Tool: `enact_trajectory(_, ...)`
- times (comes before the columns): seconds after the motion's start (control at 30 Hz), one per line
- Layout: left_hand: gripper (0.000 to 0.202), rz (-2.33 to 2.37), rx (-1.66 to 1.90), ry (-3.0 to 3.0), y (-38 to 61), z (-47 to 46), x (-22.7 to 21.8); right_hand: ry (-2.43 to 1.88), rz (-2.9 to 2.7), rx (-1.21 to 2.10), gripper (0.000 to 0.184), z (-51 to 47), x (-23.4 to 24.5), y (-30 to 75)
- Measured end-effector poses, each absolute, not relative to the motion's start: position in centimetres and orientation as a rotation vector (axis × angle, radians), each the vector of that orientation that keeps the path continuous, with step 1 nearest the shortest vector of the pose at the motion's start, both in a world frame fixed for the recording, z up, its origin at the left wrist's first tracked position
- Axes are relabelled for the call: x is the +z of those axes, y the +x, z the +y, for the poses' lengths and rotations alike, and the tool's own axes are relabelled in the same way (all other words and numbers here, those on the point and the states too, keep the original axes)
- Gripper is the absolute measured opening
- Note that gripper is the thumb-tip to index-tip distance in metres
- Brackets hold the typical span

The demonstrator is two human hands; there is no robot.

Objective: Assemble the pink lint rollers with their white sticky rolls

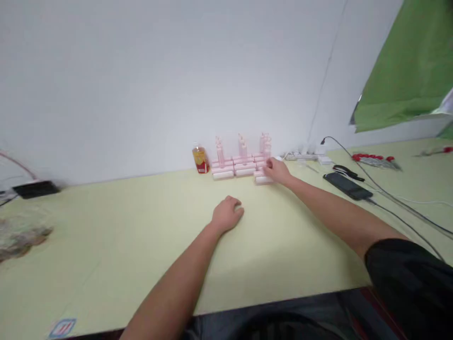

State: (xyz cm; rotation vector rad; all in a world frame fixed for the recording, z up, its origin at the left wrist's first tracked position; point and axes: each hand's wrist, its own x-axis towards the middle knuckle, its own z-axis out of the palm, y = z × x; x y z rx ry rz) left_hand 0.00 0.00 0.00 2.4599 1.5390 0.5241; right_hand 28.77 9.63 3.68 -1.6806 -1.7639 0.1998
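My left hand [228, 214] lies over the worktop [141, 226], fingers loosely curled, a gap between them and the thumb. Farther right, my right hand [277, 171] is at the nearest pink-and-white tube [262, 180], fingers narrowed; I cannot tell whether they grip it. Upright pink bottles [244, 151] stand among the lying tubes [245, 166] behind. An amber bottle [201, 159] stands just left, near the wall [141, 94].
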Motion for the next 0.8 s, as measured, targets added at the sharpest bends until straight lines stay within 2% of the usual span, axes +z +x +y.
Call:
enact_trajectory(0.17, 0.04, 1.559, 0.539, 2.448, 0.3, 0.0, 0.5, -1.549, -1.85, 0.255, 0.035, 6.5, 2.5, 26.4)
enact_trajectory(0.43, 0.048, 1.55, 0.62, 2.39, 1.2, 0.4, 0.2, -1.294, -1.829, 0.317, 0.021, 1.8, 1.9, 25.9)
enact_trajectory(0.67, 0.056, 1.423, 0.812, 2.287, 2.2, 0.3, 0.4, -1.112, -1.696, 0.499, 0.017, 0.3, 0.8, 25.7)
enact_trajectory(0.8, 0.051, 1.243, 0.931, 2.091, 2.8, 0.2, 0.6, -1.012, -1.532, 0.649, 0.023, 0.3, 0.5, 24.9)
